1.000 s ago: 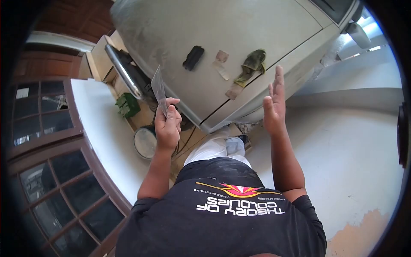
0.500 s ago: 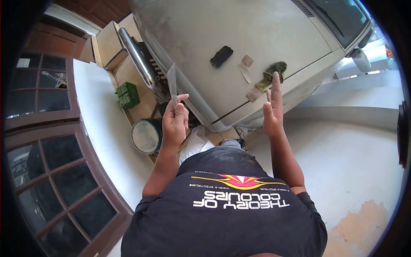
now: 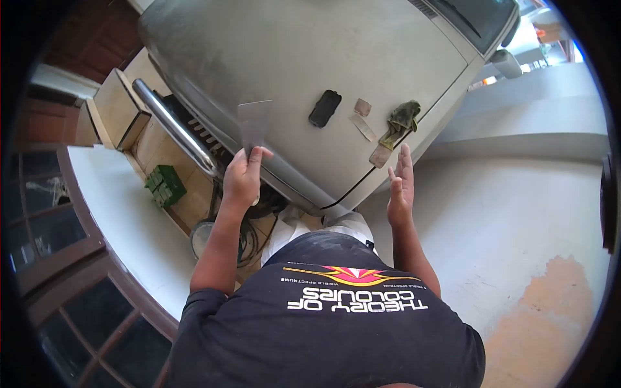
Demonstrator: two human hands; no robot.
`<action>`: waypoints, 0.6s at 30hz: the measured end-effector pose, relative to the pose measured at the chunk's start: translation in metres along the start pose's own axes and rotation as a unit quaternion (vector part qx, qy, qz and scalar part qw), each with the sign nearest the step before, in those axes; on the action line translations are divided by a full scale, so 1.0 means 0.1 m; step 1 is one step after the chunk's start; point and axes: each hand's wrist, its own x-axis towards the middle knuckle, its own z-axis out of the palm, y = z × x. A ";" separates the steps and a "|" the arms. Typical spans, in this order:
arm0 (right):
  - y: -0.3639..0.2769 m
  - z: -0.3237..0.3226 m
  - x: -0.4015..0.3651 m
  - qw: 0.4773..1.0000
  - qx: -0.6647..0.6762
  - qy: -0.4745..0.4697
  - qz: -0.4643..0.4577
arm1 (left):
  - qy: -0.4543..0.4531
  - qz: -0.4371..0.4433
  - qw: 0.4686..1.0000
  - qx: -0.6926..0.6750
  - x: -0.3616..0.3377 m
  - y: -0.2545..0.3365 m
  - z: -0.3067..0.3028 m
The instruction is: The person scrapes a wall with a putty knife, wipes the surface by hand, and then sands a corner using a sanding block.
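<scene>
My left hand (image 3: 244,178) is closed round the lower end of a putty knife (image 3: 254,124), whose thin grey blade points up, broad edge on top. Most of its handle is hidden in my fingers. Behind the blade lies the dusty, dull-coloured car hood (image 3: 278,58). My right hand (image 3: 402,187) is empty, fingers stretched out, beside the hood's edge. Nearest to it on the hood are a small tan pad (image 3: 380,156) and a crumpled green cloth (image 3: 404,119). A black block (image 3: 325,108), a pale strip (image 3: 363,127) and a small beige piece (image 3: 362,107) lie further left.
A chrome bumper bar (image 3: 174,126) runs along the car's front. On the tiled ledge sits a green box-like object (image 3: 165,185), with a round lidded bucket (image 3: 202,238) below it. A white wall (image 3: 504,213) stands on the right, a brown-framed glass door (image 3: 97,323) at lower left.
My left hand has turned the putty knife from edge-on to showing its flat face. My right hand is a little lower and further from the cloth. The whole view has shifted and turned.
</scene>
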 end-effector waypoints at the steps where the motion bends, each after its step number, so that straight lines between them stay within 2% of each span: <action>1: 0.01 0.02 0.03 1.000 0.003 0.011 0.004 | -0.011 0.003 1.000 0.005 0.08 0.09 0.05; 3: 0.02 0.03 0.09 1.000 0.004 0.009 0.008 | -0.069 0.023 0.996 0.059 0.23 0.19 0.21; 4: 0.02 0.03 0.13 1.000 0.016 0.011 0.022 | -0.078 0.059 0.994 0.055 0.29 0.21 0.33; 5: 0.10 0.02 0.16 0.999 0.016 0.013 0.028 | -0.084 0.055 0.993 0.057 0.35 0.21 0.47; 7: 0.28 -0.04 0.32 0.998 0.055 -0.001 0.031 | -0.150 -0.032 0.976 0.151 0.48 0.18 0.78; 8: 0.34 -0.08 0.45 0.997 0.063 -0.003 0.032 | -0.147 -0.034 0.976 0.159 0.49 0.20 0.94; 10: 0.45 -0.12 0.64 0.997 0.048 -0.031 0.059 | -0.150 -0.044 0.988 -0.006 0.43 0.24 1.27; 11: 0.50 -0.14 0.69 0.995 0.040 -0.042 0.079 | -0.160 -0.052 0.986 0.009 0.45 0.26 1.40; 12: 0.49 -0.12 0.77 0.988 0.033 -0.034 0.149 | -0.182 -0.086 0.980 -0.008 0.44 0.28 1.51; 13: 0.49 -0.13 0.84 0.985 0.041 -0.027 0.163 | -0.201 -0.121 0.972 -0.026 0.43 0.29 1.62; 14: 0.49 -0.15 0.94 0.973 0.020 -0.092 0.209 | -0.212 -0.148 0.962 -0.084 0.44 0.19 1.76; 15: 0.50 -0.16 0.98 0.955 -0.001 -0.156 0.252 | -0.220 -0.154 0.960 -0.077 0.47 0.22 1.84; 17: 0.56 -0.16 0.98 0.957 0.010 -0.176 0.230 | -0.210 -0.185 0.941 -0.192 0.57 0.28 1.98; 18: 0.58 -0.16 0.97 0.954 0.023 -0.181 0.238 | -0.229 -0.255 0.916 -0.209 0.65 0.44 1.97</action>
